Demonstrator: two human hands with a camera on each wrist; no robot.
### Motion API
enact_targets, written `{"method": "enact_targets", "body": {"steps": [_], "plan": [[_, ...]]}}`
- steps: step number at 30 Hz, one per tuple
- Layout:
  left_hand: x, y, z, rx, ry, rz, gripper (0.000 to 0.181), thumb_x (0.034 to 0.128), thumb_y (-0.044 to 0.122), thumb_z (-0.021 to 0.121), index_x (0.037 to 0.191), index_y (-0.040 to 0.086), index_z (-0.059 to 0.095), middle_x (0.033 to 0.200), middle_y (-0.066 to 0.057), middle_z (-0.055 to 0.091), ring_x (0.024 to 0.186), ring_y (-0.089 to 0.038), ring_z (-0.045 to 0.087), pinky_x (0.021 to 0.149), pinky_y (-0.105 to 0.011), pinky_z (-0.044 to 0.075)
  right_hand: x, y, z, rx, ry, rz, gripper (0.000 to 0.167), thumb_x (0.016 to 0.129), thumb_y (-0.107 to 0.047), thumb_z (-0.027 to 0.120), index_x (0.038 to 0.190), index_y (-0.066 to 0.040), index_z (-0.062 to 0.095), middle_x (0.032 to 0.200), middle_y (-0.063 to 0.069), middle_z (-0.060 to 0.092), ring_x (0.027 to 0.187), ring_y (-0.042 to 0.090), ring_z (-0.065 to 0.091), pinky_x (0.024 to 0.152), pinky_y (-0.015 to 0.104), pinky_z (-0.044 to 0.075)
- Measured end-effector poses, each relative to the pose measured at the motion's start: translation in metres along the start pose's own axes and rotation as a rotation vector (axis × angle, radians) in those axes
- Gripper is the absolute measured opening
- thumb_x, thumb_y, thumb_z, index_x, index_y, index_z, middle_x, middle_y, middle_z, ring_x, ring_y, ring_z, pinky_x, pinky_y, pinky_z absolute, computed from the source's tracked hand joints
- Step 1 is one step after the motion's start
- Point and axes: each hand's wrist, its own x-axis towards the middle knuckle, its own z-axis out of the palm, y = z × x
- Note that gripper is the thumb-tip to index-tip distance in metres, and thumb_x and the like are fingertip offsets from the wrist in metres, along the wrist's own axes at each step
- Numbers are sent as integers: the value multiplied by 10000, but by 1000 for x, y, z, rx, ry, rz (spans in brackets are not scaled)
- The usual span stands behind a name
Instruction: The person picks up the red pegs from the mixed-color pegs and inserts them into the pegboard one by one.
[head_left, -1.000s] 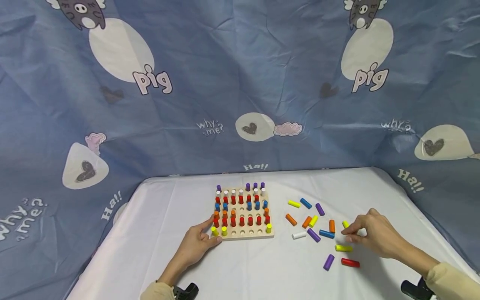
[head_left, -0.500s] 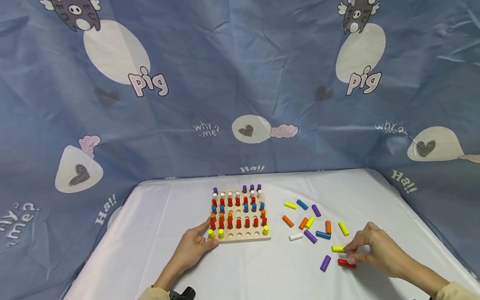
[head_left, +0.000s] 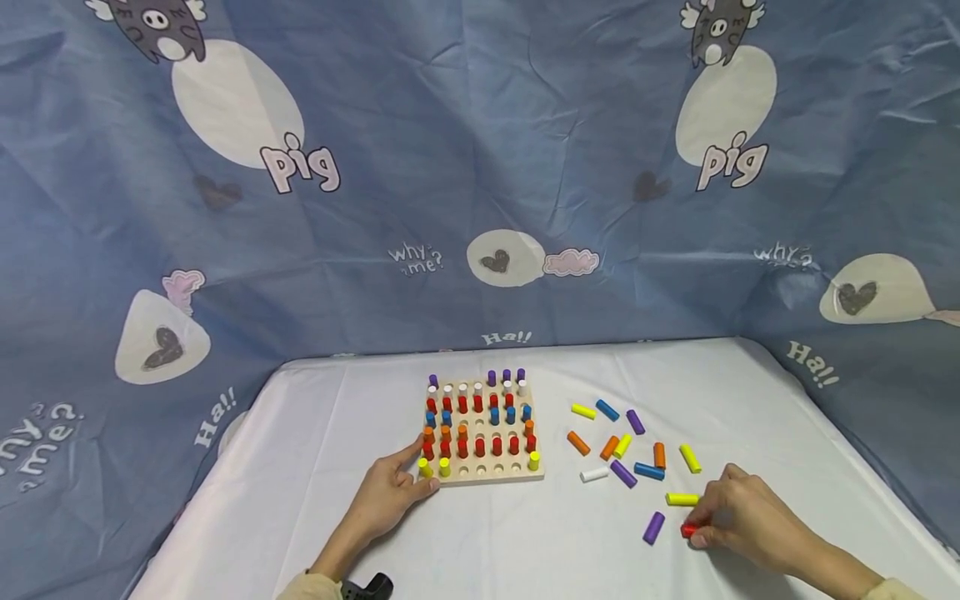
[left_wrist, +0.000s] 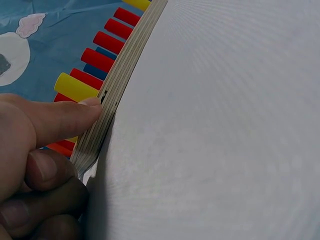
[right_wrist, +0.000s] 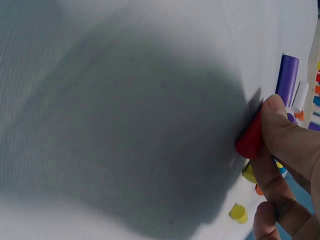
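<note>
A wooden pegboard [head_left: 491, 477] stands on the white-covered table with rows of coloured pegs upright in its holes. My left hand [head_left: 384, 498] holds the board's near left corner. In the left wrist view, its thumb [left_wrist: 75, 117] presses the board's front edge beside a yellow peg [left_wrist: 75, 87]. At the right, my right hand [head_left: 750, 517] pinches a red peg [right_wrist: 251, 135] between thumb and fingers. That peg lies low at the tablecloth; the fingers cover much of it in the head view. A purple peg [head_left: 654, 527] and a yellow peg [head_left: 682, 500] lie close by.
Several loose pegs lie scattered between the board and my right hand, among them a white peg [head_left: 595, 474], a blue peg [head_left: 649, 471] and an orange peg [head_left: 659, 455]. A blue printed cloth [head_left: 420, 308] hangs behind the table.
My right hand has moved from beside the far right yellow peg down to the red peg and now pinches it. The left hand stays on the board's corner.
</note>
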Motion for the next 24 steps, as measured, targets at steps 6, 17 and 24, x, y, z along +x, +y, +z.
{"method": "enact_targets", "body": {"steps": [6, 17, 24], "plan": [[1, 2, -1, 10, 10, 5, 813, 894, 205, 851, 1593, 47, 468, 486, 63, 388, 419, -73, 303, 423, -210, 248, 3, -3, 0, -42, 4, 13, 232, 690, -464, 951, 832, -337, 819, 791, -291, 650, 787, -17, 446, 641, 225, 384], [-1, 0, 0, -6, -6, 19, 831, 886, 220, 859, 1595, 43, 464, 488, 62, 412, 422, -69, 321, 426, -207, 253, 7, -12, -1, -75, -38, 45, 183, 788, -330, 933, 864, -306, 768, 803, -271, 632, 798, -10, 415, 671, 239, 414], [-3, 1, 0, -2, 1, 15, 822, 882, 224, 864, 1588, 53, 480, 488, 72, 404, 431, -68, 318, 432, -207, 250, 15, -26, -2, -93, 84, 75, 189, 857, -202, 877, 907, -251, 702, 804, -228, 617, 801, 19, 430, 678, 251, 409]]}}
